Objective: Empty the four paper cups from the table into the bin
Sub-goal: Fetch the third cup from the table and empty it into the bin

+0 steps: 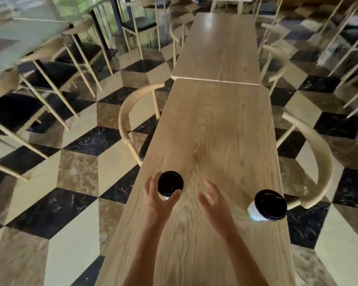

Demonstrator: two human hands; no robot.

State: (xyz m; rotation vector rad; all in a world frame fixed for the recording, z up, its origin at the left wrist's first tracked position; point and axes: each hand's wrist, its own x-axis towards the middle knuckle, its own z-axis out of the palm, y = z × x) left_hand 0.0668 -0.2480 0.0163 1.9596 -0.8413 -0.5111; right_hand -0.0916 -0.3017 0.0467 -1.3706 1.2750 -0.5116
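Two paper cups with black lids stand on a long wooden table. The left cup is near the table's left edge, and my left hand is wrapped around its white side from below, thumb on the right. The right cup stands near the right edge, untouched. My right hand hovers over the bare tabletop between the two cups, fingers spread, holding nothing. No bin is in view.
A second wooden table butts against the far end. Curved-back wooden chairs stand at the left and right of the table. Several more chairs fill the chequered floor at the left.
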